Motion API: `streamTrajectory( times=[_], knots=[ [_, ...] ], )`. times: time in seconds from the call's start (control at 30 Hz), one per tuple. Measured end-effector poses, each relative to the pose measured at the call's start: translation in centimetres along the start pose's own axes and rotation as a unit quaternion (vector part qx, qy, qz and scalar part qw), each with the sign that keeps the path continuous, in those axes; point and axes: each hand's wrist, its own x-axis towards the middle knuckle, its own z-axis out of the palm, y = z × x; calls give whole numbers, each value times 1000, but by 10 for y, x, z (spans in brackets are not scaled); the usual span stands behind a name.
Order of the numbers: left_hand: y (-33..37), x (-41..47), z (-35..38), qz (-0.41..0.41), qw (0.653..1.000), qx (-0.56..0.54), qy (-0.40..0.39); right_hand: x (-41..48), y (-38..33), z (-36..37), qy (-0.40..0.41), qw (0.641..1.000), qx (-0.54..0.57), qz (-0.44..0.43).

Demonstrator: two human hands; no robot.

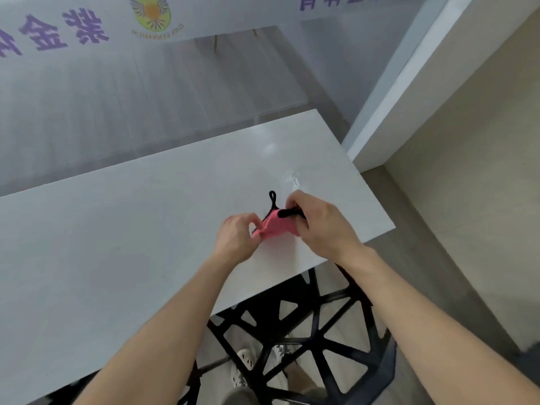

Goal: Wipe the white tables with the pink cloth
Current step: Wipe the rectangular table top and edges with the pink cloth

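The pink cloth [276,228], bunched and trimmed in black with a small loop, sits over the right end of the white tabletop [117,229]. Your left grip [238,232] pinches its left corner, and your right grip [315,220] clasps the black-edged right side. You appear to be readying it for wiping. Next, press it flat and sweep, perhaps starting at the wet patch [290,176] just beyond.

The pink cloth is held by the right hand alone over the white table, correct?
No: the head view shows both hands on it. The left hand pinches one end of the pink cloth, the right hand grips the other, over the white table.
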Motion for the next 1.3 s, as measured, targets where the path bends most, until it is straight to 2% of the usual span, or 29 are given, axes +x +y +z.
streamTrajectory(
  times=[0.17, 0.27, 0.33, 0.4, 0.47, 0.5, 0.6, 0.67, 0.77, 0.87, 0.93, 1.0, 1.1, 1.17, 1.3],
  knots=[
    [28, -34, 1, -16, 984, -171, -38, -23, -30, -44, 48, 998, -27, -10],
    [43, -50, -14, -32, 976, -216, 24, -50, -40, -59, 115, 992, -47, -9],
    [52, -54, -30, -19, 971, -230, 61, -79, -49, -58, 141, 985, -84, -51],
    [63, -60, -45, 7, 973, -219, 80, -114, -56, -43, 66, 990, -89, -88],
    [70, -69, -55, 54, 979, -178, 83, -139, -54, -28, -53, 995, -66, -47],
    [71, -73, -58, 83, 983, -146, 79, -145, -47, -25, -78, 995, -55, -11],
    [70, -86, -63, 137, 987, -55, 65, -136, -20, -27, -23, 995, -44, 82],
    [71, -92, -67, 138, 986, -52, 78, -125, -10, -32, 14, 993, -26, 112],
    [78, -97, -70, 128, 985, -68, 99, -111, -4, -31, 19, 994, 10, 110],
    [90, -102, -65, 124, 984, -83, 100, -102, -1, -32, 40, 996, 42, 64],
    [104, -108, -56, 118, 984, -85, 101, -97, 5, -31, 27, 997, 53, 54],
    [119, -115, -48, 108, 985, -88, 98, -92, 18, -32, -34, 990, 95, 101],
    [140, -125, -35, 94, 985, -107, 101, -88, 45, -37, -131, 941, 254, 181],
    [148, -131, -28, 73, 981, -107, 144, -87, 62, -40, -135, 920, 319, 181],
    [160, -140, -16, 3, 974, -135, 183, -85, 79, -46, -90, 911, 364, 169]
  ],
)
